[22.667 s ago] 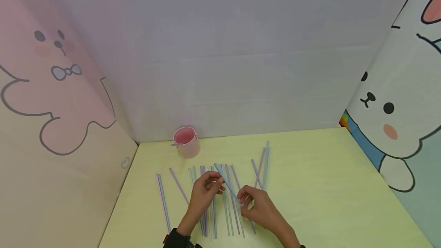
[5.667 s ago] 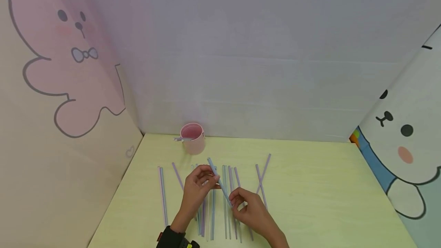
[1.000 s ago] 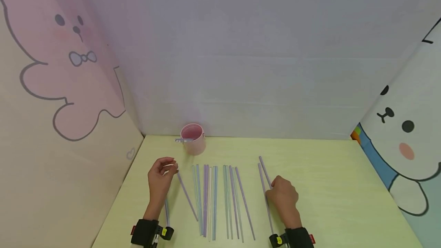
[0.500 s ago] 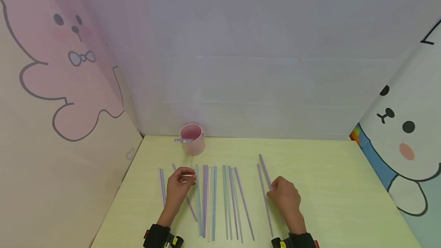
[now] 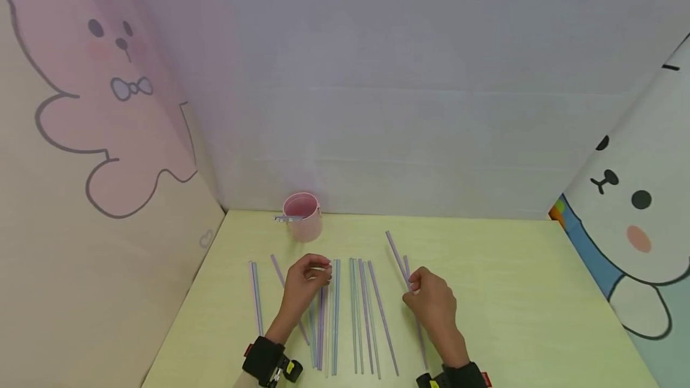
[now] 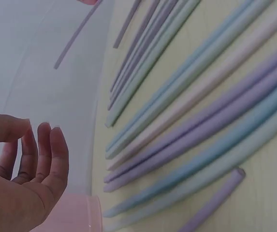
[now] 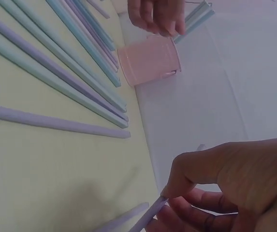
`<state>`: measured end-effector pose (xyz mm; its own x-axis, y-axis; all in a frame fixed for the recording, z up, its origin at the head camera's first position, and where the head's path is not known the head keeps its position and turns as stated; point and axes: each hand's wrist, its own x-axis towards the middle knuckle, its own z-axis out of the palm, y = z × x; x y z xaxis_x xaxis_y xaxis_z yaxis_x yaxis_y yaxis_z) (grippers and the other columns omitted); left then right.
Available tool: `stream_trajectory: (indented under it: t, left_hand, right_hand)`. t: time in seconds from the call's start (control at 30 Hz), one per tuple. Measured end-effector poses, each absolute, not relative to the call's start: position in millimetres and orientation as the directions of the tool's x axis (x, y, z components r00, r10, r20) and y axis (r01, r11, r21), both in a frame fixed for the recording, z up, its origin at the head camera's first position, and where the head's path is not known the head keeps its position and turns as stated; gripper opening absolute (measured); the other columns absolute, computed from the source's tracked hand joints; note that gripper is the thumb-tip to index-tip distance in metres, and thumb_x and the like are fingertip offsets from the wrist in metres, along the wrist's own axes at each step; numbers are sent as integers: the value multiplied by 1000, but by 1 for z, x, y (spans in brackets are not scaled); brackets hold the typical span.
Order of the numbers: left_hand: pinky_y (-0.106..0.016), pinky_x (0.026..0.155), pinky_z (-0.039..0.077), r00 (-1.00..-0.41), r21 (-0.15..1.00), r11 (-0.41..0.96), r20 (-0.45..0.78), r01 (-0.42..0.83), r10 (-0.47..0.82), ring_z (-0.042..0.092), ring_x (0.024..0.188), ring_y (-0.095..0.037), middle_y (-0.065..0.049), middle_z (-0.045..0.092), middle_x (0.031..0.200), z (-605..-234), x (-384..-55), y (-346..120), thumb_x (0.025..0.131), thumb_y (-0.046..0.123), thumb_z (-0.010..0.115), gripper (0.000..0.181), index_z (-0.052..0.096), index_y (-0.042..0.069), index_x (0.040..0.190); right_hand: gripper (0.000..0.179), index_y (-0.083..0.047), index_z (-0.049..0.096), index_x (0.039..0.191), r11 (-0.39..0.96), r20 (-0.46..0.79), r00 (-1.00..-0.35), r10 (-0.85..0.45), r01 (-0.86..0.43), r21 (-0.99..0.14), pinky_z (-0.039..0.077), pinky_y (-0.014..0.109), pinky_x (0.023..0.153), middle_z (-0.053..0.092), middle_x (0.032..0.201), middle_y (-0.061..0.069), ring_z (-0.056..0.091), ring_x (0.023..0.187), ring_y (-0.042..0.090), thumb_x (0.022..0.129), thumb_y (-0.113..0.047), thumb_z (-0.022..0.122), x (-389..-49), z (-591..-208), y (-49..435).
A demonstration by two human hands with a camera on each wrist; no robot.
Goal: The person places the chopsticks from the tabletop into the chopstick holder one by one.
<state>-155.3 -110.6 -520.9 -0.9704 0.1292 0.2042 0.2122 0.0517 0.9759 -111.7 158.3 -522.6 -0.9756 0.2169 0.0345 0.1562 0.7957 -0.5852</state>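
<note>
My right hand pinches a purple straw, lifted at an angle above the right side of the table; the right wrist view shows it between thumb and fingers. Under that hand lies another purple straw. My left hand hovers over the row of straws, its thumb and fingers loosely bent with nothing between them in the left wrist view. Beneath and beside it lie purple, blue, pale green and whitish straws, roughly parallel, partly hidden by the hand.
A pink bucket stands at the back, with several straws poking out over its rim. To the far left lie a pink and a blue straw, near a slanted purple one. A pale curtain hangs behind the table.
Over the last second my left hand has moved right, from the left-hand straws to the middle row. My right hand has shifted slightly left, swinging its purple straw across the other purple one.
</note>
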Motion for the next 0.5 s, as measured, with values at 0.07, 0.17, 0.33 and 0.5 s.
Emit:
stream_trajectory:
  t: [0.07,0.17,0.33,0.5]
  left_hand:
    - [-49,68,62,-963,975,27,213,220,163,62,81,-53,-34,63,99,-515,-155,-104,89,-11,65,18,60,-15,105]
    - [-53,69,61,-953,971,14,232,239,194,62,81,-52,-34,62,99,-509,-156,-94,89,-11,64,17,60,-14,105]
    - [-51,68,62,-952,972,6,229,235,205,62,81,-52,-32,63,98,-503,-157,-82,89,-11,64,16,62,-10,105]
    - [-52,71,61,-951,977,-24,213,213,223,61,82,-53,-33,62,100,-497,-158,-74,90,-10,64,19,60,-9,109]
  right_hand:
    - [21,-10,65,91,790,53,-978,204,133,-599,36,23,37,63,76,-1,49,49,12,70,-6,68,-110,-521,153]
    - [21,-11,66,90,778,71,-981,179,97,-620,37,23,37,64,77,-1,53,51,10,70,-4,67,-108,-518,145]
    - [22,-13,66,89,766,96,-984,150,54,-641,42,23,39,65,77,-3,60,57,8,70,-4,70,-106,-512,136]
    - [22,-14,66,89,747,133,-983,126,6,-665,46,24,42,65,76,-4,60,60,8,70,-5,72,-106,-505,130]
